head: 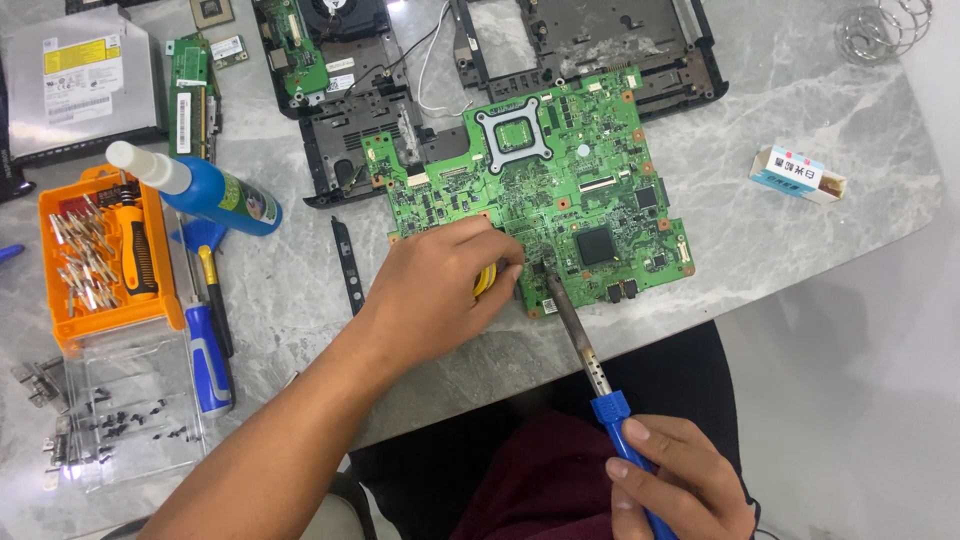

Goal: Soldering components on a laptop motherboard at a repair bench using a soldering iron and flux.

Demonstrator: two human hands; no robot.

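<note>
Blue bottle (pixel 215 195) left of circuit board (pixel 560 170) (marble table (pixel 800 250)).

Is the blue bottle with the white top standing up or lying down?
Lying down. The blue bottle rests on its side on the grey table, its white cap pointing up-left, beside the orange tool case.

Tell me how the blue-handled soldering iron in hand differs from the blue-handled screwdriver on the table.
The soldering iron is held by the right hand; the screwdriver lies untouched beside the orange bit case. The iron's tip touches the green circuit board; the screwdriver rests on the marble table. Both have blue handles.
</note>
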